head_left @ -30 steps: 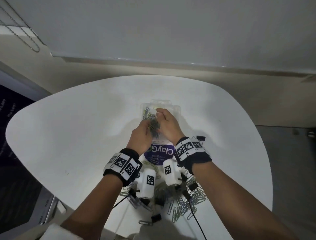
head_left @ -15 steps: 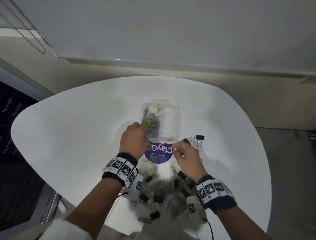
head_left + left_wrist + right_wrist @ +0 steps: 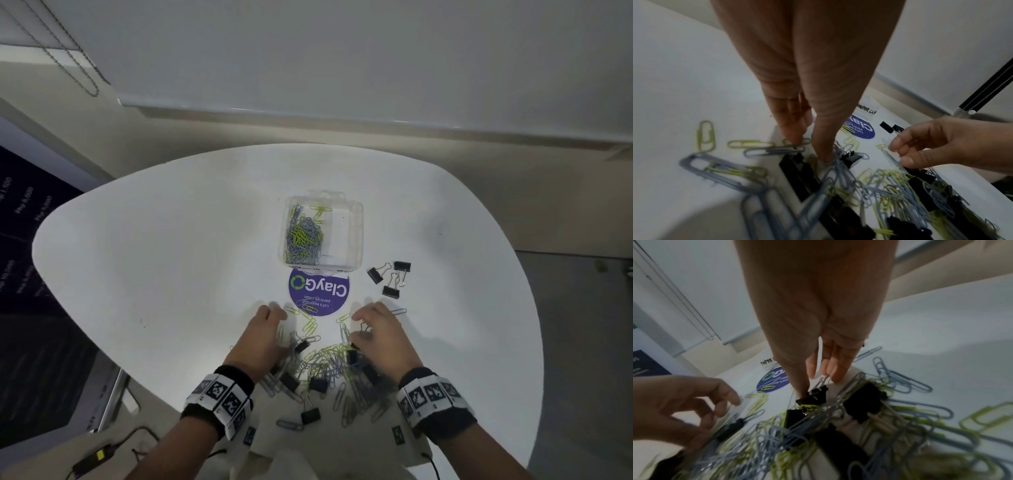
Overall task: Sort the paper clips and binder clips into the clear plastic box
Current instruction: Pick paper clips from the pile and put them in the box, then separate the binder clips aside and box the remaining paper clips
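— What has the right hand [image 3: 380, 335] got?
— Its grip is pinched on a black binder clip [image 3: 813, 396], thumb on the body, fingers at the wire handle.
— And the left hand [image 3: 263, 335]?
— Grip apart, fingertips [image 3: 793, 138] touching loose paper clips [image 3: 325, 366] heaped between both grips on the worktop [image 3: 171, 257].
— The clear plastic box [image 3: 358, 236]?
— Beyond the fingertips, well apart, with clips in its left side.

A white rounded table [image 3: 171, 260] fills the middle; a round purple sticker [image 3: 337, 291] with white letters and a green ring lies flat on it; a pale wall [image 3: 342, 51] stands behind; a beaded blind cord [image 3: 68, 58] hangs upper left; a dark printed board [image 3: 24, 240] is at left; a black cable with a small adapter [image 3: 92, 459] lies lower left.
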A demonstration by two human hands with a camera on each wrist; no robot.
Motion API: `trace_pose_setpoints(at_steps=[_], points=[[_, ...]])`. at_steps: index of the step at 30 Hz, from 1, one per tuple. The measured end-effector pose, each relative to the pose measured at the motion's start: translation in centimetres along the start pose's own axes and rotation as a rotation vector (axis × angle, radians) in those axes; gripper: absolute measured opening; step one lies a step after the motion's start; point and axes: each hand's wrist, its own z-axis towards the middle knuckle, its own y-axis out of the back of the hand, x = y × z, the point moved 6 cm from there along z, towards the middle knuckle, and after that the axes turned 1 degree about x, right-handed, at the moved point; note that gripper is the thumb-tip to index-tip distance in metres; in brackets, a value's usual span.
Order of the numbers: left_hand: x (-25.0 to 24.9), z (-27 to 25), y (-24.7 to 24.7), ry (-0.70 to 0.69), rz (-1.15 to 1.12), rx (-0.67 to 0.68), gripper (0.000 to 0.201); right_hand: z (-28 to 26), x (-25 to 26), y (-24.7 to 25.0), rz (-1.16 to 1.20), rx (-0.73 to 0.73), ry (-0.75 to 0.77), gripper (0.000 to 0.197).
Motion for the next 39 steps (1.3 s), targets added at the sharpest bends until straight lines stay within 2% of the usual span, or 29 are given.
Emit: trace_pose_setpoints(at_steps=[3, 5, 7, 11, 13, 16, 18, 21, 23, 26, 29, 32, 37, 39], points=[[-1.3, 0.4, -0.8, -0.05, -0.009, 0.007, 0.033, 0.0, 0.6, -1.3, -0.026, 0.035, 0.031, 0.03], [-1.8, 0.7, -1.3, -0.074, 0.007, 0.009, 0.034, 0.0, 1.0, -1.7, -0.045, 0.063, 0.049, 0.034], [-2.5, 1.0, -1.0, -0.094, -0.011, -0.028, 0.034, 0.1, 1.7, -1.5, -0.022, 0.039, 0.064, 0.03], [-4.0, 1.3, 0.8, -0.201, -0.056, -0.233, 0.034, 0.9, 3.4, 0.7, 0.166, -0.15, 0.122, 0.024], [-4.6, 1.9, 1.9, -0.215, -0.052, -0.335, 0.035, 1.8, 4.5, 2.3, 0.177, -0.287, 0.178, 0.025], [-5.5, 3.9, 3.8, -0.203, 0.058, -0.423, 0.056, 3.9, 6.7, 4.8, 0.188, -0.401, 0.208, 0.036], [-5.8, 5.6, 4.6, -0.172, 0.145, -0.383, 0.063, 6.2, 7.9, 5.6, 0.24, -0.352, 0.181, 0.051], [-5.2, 7.6, 4.3, -0.086, 0.195, -0.245, 0.052, 10.2, 9.4, 5.4, 0.284, -0.196, 0.082, 0.072], [-4.9, 8.0, 3.9, -0.086, 0.239, -0.219, 0.047, 12.4, 10.2, 5.2, 0.269, -0.11, 0.023, 0.078], [-4.8, 7.9, 3.5, -0.129, 0.252, -0.241, 0.048, 15.2, 10.4, 4.8, 0.231, -0.043, -0.071, 0.079], [-4.6, 7.8, 3.6, -0.189, 0.226, -0.263, 0.05, 16.8, 9.9, 4.0, 0.179, -0.072, -0.127, 0.08], [-4.4, 7.8, 3.8, -0.212, 0.196, -0.268, 0.047, 17.2, 9.6, 3.4, 0.168, -0.134, -0.093, 0.073], [-4.8, 8.0, 3.8, -0.2, 0.247, -0.239, 0.046, 17.1, 9.2, 3.5, 0.407, -0.167, -0.09, 0.073], [-5.2, 8.2, 4.0, -0.187, 0.296, -0.259, 0.048, 16.7, 9.1, 3.7, 0.397, -0.196, -0.086, 0.068]])
